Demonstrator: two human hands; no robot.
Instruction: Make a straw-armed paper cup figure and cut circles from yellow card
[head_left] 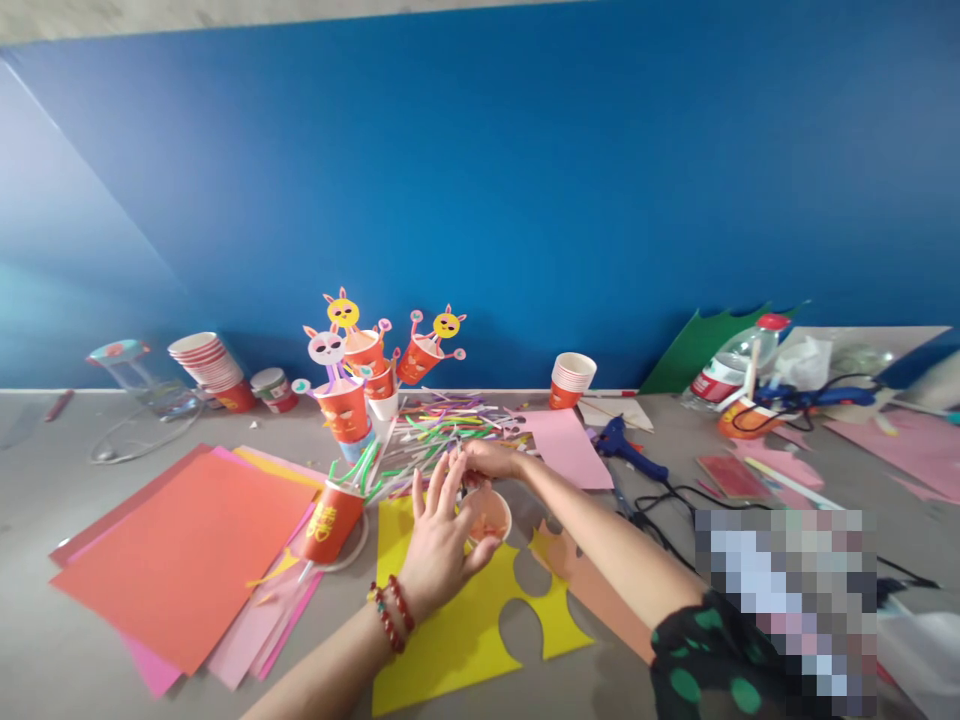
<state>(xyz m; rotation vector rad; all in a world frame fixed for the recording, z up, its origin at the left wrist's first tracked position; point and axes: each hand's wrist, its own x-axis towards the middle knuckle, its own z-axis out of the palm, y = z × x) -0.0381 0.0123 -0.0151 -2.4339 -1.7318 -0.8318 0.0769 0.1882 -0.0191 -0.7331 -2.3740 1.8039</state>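
Observation:
A paper cup with orange pieces inside stands over the yellow sheet, which has cut-out holes. My left hand is at the cup's left side, fingers spread and pointing away from me; a beaded bracelet is on its wrist. Just beyond the cup's rim, my right hand has its fingers bent together beside the left fingertips; what they hold, if anything, is too small to make out. Colourful pipe cleaners lie in a heap behind both hands.
Decorated cups stand behind on the left, near a tipped red cup. Red-orange paper lies left. Stacked cups, pink paper, a blue glue gun with black cable and a bottle are on the right.

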